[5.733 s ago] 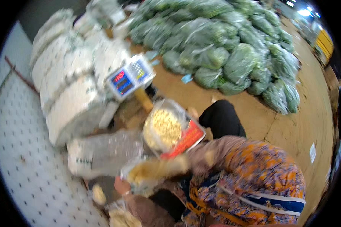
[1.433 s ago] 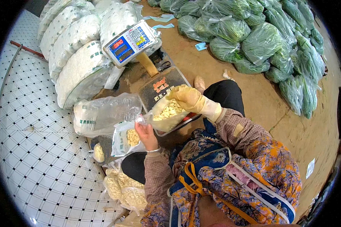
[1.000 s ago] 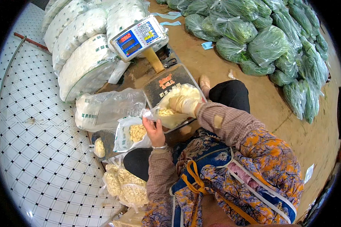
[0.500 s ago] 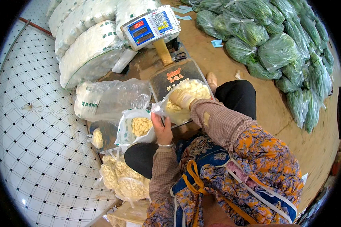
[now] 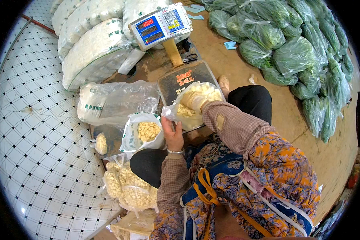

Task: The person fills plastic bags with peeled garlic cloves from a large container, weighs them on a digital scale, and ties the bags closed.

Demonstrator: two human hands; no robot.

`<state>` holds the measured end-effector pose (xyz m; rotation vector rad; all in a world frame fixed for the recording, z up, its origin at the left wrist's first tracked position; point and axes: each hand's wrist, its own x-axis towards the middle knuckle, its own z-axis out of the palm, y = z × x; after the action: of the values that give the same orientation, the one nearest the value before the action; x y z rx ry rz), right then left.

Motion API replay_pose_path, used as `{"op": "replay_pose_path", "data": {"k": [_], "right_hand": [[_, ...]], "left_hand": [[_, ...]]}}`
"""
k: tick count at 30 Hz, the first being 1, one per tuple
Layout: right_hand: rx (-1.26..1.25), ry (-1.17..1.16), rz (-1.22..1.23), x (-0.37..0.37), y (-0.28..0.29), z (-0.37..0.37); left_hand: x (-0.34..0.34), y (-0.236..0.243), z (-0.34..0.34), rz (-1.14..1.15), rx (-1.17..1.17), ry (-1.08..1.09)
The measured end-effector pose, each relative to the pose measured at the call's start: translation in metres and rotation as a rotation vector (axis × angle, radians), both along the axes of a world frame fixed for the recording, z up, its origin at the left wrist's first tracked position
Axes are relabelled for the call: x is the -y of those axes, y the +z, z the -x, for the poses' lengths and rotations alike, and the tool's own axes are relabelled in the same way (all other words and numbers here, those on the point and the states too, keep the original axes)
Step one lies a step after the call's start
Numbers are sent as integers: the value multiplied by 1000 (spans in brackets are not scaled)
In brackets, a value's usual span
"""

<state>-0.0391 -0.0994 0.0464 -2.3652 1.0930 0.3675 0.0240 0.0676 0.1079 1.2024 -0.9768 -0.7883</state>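
The clear bag (image 5: 191, 121) of pale pieces (image 5: 185, 111) is rested on the scale platform (image 5: 173, 82), just up and right of the left hand (image 5: 173, 135), its rim pinched by that hand's fingers, while the gloved right hand (image 5: 194, 100) is sunk among its contents, finger closure impossible to tell

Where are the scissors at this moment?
In the head view, the scissors are in the upper middle, just right of the foot of the scale's yellow post and just above the dark weighing plate.
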Motion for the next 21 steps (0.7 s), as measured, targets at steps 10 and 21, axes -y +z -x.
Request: {"op": "replay_pose_path", "data": {"k": [10,21], "right_hand": [[258,106,285,-1,-27,13],[723,-242,-585,1,57,72]], "left_hand": [[-2,0,-3,-35,35,-7],[9,-12,-2,27,88,47]]}}
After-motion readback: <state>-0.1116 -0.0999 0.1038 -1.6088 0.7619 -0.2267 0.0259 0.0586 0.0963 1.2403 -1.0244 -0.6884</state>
